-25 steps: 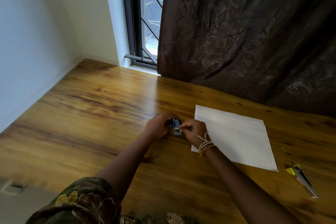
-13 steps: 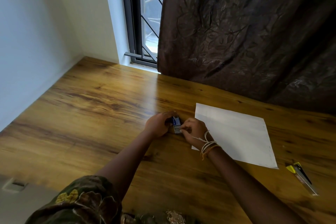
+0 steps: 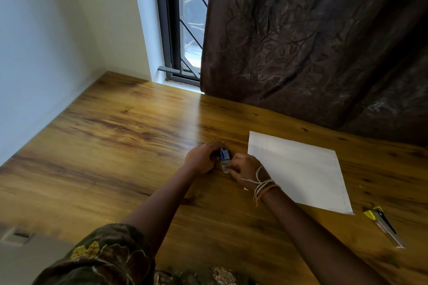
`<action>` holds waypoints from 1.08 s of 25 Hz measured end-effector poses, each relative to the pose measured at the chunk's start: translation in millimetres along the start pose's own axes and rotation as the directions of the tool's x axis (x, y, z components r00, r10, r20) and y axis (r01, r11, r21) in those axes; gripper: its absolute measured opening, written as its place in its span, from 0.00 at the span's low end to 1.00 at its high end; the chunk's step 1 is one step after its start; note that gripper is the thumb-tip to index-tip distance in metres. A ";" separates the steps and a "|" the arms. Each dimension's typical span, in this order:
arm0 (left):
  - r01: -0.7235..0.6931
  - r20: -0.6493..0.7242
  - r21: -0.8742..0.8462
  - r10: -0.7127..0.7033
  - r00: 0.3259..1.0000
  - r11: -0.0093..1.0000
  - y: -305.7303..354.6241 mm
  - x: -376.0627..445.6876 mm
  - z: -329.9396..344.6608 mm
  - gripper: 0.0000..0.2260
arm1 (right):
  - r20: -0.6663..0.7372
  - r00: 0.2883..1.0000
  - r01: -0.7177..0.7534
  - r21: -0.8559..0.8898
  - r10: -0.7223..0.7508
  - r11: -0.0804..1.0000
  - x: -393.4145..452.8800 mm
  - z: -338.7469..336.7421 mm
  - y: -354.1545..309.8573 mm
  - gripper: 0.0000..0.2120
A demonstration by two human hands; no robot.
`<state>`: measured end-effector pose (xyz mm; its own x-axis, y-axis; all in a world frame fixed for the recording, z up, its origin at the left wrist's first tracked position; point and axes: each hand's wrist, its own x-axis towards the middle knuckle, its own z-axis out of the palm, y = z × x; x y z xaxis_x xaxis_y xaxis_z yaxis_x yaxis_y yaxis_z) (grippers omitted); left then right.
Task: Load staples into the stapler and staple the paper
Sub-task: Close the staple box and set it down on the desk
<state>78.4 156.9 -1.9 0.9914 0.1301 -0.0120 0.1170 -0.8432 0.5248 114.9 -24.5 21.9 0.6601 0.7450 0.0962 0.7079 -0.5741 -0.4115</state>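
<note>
Wood-grain brown, the desk point(image 3: 104, 146) fills the lower scene, meeting a pale wall point(image 3: 34, 53) at the far left. Near the left edge, a floral-patterned sleeve point(image 3: 99, 259) covers the person's left upper arm. At the far side a dark-framed window point(image 3: 183, 21) with diagonal bars shows to the left of a heavy brown curtain point(image 3: 312, 37) that hangs down to the desk's far edge.

At the middle of the desk the left hand point(image 3: 201, 159) has its fingers curled over the far and left side of a small blue-and-white staple box point(image 3: 224, 157), gripping it against the desk. Just to the right, the right hand point(image 3: 245, 170) has curled fingers pinching at the near end of the same box; whether anything has been pulled out of it cannot be told. Pale string bands point(image 3: 262, 186) are wound round the right wrist.

Right of the hands a white sheet of paper point(image 3: 298, 169) lies flat on the desk, its near left corner hidden under the right wrist. Further right and nearer, well apart from the paper's near right corner, a yellow-and-black stapler point(image 3: 382, 227) lies on the desk, untouched.
</note>
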 end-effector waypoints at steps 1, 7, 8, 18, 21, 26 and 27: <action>0.000 0.000 -0.001 0.000 1.000 1.000 -0.1 -0.1 0.2 0.25 | 0.010 1.000 0.016 -0.016 -0.016 1.000 -0.6 -0.1 0.0 0.10; -0.006 -0.025 0.015 0.006 1.000 1.000 1.6 -2.1 1.2 0.25 | -0.014 0.999 0.028 -0.011 -0.029 1.000 -10.3 5.6 2.1 0.09; -0.008 -0.027 0.013 0.008 1.000 1.000 2.0 -2.6 1.3 0.25 | -0.026 0.999 0.020 -0.001 -0.020 1.000 -13.1 7.5 2.1 0.09; 0.019 -0.040 -0.018 -0.020 0.999 1.000 5.0 -3.3 1.5 0.23 | -0.111 0.933 -0.269 0.419 0.343 0.867 -3.0 7.3 2.1 0.06; 0.171 -0.041 -0.442 -0.210 0.977 0.881 4.2 2.0 -3.4 0.16 | -0.100 0.911 -0.299 0.508 0.400 0.808 10.3 3.3 1.8 0.10; 0.253 -0.017 -0.688 -0.364 0.931 0.681 8.9 0.3 -3.8 0.08 | -0.128 0.922 -0.281 0.431 0.366 0.858 28.5 3.3 -11.9 0.10; 0.265 -0.013 -0.701 -0.383 0.924 0.662 10.2 0.1 -4.4 0.07 | -0.129 0.920 -0.282 0.434 0.369 0.856 30.7 3.9 -15.0 0.10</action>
<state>79.4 150.6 7.2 0.8702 0.4498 -0.2009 0.2990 -0.1581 0.9411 123.5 8.3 27.6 0.9014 0.4297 0.0538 0.3102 -0.5540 -0.7725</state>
